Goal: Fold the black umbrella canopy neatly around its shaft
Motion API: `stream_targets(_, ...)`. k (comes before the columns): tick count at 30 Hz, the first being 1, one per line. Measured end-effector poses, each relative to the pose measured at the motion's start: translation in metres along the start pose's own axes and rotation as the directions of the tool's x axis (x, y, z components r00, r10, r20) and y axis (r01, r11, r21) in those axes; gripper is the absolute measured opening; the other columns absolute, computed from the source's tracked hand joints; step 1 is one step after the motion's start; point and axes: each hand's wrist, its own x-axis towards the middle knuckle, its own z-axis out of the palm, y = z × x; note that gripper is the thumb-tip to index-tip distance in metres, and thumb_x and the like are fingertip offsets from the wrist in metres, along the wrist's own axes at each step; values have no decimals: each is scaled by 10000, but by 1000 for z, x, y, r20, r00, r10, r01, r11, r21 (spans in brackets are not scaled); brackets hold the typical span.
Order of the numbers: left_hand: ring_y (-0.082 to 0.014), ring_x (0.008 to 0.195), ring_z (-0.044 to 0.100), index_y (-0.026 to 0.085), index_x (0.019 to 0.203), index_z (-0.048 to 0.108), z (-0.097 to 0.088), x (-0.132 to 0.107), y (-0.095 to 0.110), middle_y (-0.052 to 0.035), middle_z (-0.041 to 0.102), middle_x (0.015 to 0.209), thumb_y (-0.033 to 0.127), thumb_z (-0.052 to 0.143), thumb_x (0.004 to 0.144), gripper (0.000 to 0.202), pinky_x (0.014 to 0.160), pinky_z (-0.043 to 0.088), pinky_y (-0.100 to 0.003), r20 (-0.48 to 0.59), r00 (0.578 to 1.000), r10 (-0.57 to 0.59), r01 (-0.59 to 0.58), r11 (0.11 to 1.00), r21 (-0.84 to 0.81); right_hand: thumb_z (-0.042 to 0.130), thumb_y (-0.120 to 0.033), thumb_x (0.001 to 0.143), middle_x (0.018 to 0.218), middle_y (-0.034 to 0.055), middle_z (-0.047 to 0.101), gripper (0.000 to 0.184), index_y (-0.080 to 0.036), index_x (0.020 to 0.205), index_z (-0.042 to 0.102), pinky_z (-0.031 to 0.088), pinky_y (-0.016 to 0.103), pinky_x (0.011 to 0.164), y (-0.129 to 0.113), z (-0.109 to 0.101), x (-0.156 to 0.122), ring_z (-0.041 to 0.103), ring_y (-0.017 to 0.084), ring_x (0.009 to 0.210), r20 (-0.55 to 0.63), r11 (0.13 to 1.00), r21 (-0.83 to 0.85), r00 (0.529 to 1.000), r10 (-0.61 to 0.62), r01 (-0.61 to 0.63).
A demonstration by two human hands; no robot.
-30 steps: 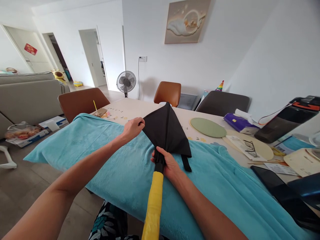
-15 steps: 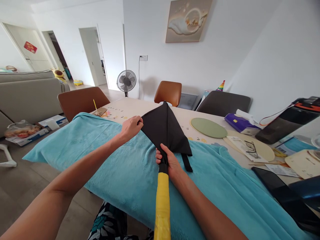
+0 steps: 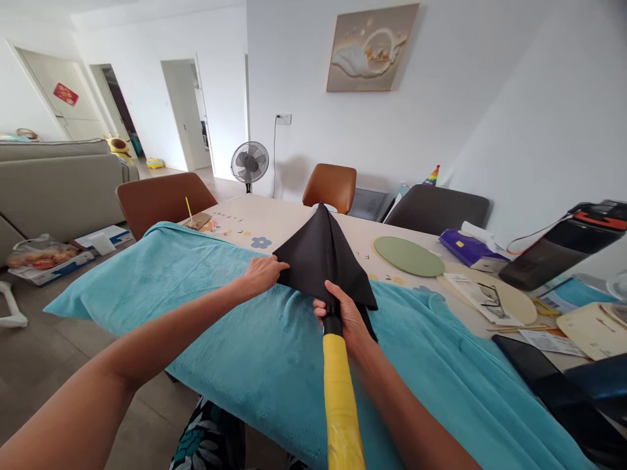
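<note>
A black folding umbrella (image 3: 323,258) with a yellow handle (image 3: 339,399) lies over a turquoise blanket (image 3: 206,320) that covers the near end of the table. Its canopy is gathered into a cone pointing away from me. My right hand (image 3: 347,314) is closed round the umbrella's neck just above the yellow handle. My left hand (image 3: 262,274) pinches the left edge of the black cloth. A black strap hangs from the canopy beside my right wrist.
The table (image 3: 274,225) carries a green round mat (image 3: 409,256), a purple tissue pack (image 3: 467,247), glasses on a paper (image 3: 484,294), a black tablet (image 3: 553,375) and other clutter at the right. Brown chairs (image 3: 164,199) stand around it. A standing fan (image 3: 249,162) and a grey sofa (image 3: 53,179) are behind.
My left hand has moved down and in along the canopy's left edge, pulling the cloth closer. The yellow handle has swung to the right. My right hand keeps its grip.
</note>
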Motion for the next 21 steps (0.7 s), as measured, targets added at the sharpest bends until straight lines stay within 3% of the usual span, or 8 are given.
stream_targets(4,-210,776,574,296,1122,569,5,9,16,-71,608,871,129,359,772,441,603,371,-286,104,991,82,-85,996,27,632,-323,703,513,-40,426,298,-200,708,360,380,153,287,-8,3,-8,409,64,365,-30,1000,0,1000,7,-7)
stream_targets(8,-217,806,571,242,1074,595,17,19,33,-90,610,846,109,360,783,397,661,391,-302,137,983,120,-121,993,5,618,-296,712,512,-46,412,280,-205,712,353,379,145,279,-12,7,-10,408,63,365,-44,1000,-5,999,19,-20)
stream_targets(16,-298,913,538,135,879,612,43,43,80,-166,587,960,200,418,789,224,802,378,-416,133,984,117,-54,914,-403,612,-220,711,512,-44,442,176,-180,742,444,507,182,396,-13,8,-10,455,57,401,-95,997,-16,993,-71,70)
stream_targets(21,-316,1135,395,149,1065,537,51,46,96,-146,513,1172,211,499,727,345,988,245,-432,109,989,99,-14,799,-601,606,-311,717,511,-14,500,202,-163,733,470,499,197,374,-10,6,-13,483,76,392,-121,989,-147,992,-28,10)
